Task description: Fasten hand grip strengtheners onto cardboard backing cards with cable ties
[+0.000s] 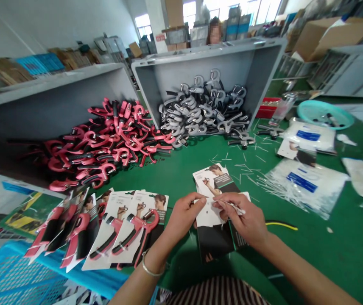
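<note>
Printed backing cards lie stacked on the green table in front of me. My left hand is over the left edge of the top card, thumb and forefinger pinched together; what they hold, if anything, is too small to make out. Over the right side of the cards, my right hand is closed around a few thin white cable ties. The fingertips of both hands are close together above small holes in the card. To the left, several cards carry pink-and-black hand grip strengtheners, fastened with white ties.
One grey bin spills grey hand grips; another holds pink ones. Loose cable ties and plastic bags lie right, near a turquoise bowl. A blue basket stands front left. A person is behind the bins.
</note>
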Available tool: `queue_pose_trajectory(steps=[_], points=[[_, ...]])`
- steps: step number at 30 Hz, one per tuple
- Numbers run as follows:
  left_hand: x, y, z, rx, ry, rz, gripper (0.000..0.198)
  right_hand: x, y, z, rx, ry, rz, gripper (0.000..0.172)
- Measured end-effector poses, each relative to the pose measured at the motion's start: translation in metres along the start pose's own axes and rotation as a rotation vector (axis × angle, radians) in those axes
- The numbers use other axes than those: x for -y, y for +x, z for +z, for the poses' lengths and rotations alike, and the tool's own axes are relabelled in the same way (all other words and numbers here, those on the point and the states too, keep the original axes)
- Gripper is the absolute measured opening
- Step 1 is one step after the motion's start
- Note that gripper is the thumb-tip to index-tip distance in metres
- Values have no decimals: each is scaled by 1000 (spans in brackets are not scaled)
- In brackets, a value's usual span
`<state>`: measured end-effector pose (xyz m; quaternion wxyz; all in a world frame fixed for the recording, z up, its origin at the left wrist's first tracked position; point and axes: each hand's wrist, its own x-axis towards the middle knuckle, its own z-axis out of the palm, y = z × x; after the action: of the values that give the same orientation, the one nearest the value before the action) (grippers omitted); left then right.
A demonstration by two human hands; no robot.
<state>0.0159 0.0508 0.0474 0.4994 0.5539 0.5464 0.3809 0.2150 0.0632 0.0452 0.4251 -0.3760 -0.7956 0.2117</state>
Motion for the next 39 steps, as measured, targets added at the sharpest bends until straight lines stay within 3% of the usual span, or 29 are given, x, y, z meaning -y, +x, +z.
queue_pose_trajectory(steps=[3,6,8,10,14,17,21,24,26,28,34,39], points=[[-10,-1,5,-27,30,69,26,-4,7,0,93,4,-48,11],[-17,-2,5,-24,39,100,30,-9,11,-5,253,128,138,9],[-17,-3,2,-7,-18,40,42,-13,10,-9,314,271,292,14],[-12,-5,0,5,-66,-27,49,-16,7,-13,303,360,402,19],[6,-13,5,96,-173,-84,31,-17,5,-18,274,461,509,24],[17,-20,9,96,-321,-102,28,-16,6,-17,305,581,585,27],[21,-36,-3,63,-118,-41,21,-18,5,-16,357,686,668,29],[14,-53,-21,206,62,5,20,-21,3,-15,354,671,680,28],[8,-64,-29,364,43,19,23,-21,3,-13,349,712,713,29],[6,-70,-31,409,5,44,26,-22,3,-8,340,781,766,32],[23,-53,-15,-46,170,228,18,-20,7,7,379,906,848,35],[24,-38,2,10,114,230,23,-15,10,8,375,867,755,34]])
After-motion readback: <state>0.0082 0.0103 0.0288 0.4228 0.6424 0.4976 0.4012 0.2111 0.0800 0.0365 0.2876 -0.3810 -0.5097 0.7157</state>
